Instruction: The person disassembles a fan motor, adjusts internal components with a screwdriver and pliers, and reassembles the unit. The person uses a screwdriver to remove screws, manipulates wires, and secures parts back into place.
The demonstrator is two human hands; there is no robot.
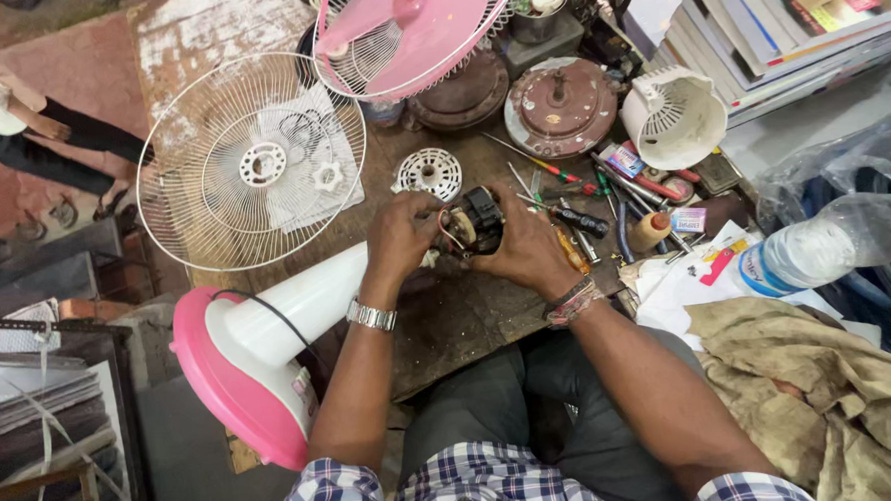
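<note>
Where the scarred, paint-flecked wooden counter (pixel 468 310) is bare it shows dark stains; most of it is crowded. A white wire fan guard (pixel 251 161) lies flat at its left end, a pink fan blade inside its guard (pixel 411 32) stands behind, and a small round white vent disc (pixel 429 171) sits near the middle. Two rusty brown round motor housings (pixel 559 105) rest further back, beside a white slotted motor cover (pixel 673 116) lying on its side. Screwdrivers and other small tools (pixel 589 209) are scattered just right of the hands.

Both hands close around a small black fan motor (pixel 474 222) with wires, held just above the counter's middle: the left hand (pixel 402 234) grips its left side with fingers curled, the right hand (pixel 525 247) cups it from the right.

A white fan stand on a pink base (pixel 246 374) leans against the counter's left edge. At the right lie a clear plastic water bottle (pixel 831 244) on its side, a crumpled tan cloth (pixel 822 394) and stacked books (pixel 786 25). A metal tin (pixel 537 11) at the back holds small oddments, too small to tell. Reddish floor (pixel 47 67) shows at upper left, with another person's legs (pixel 70 147).
</note>
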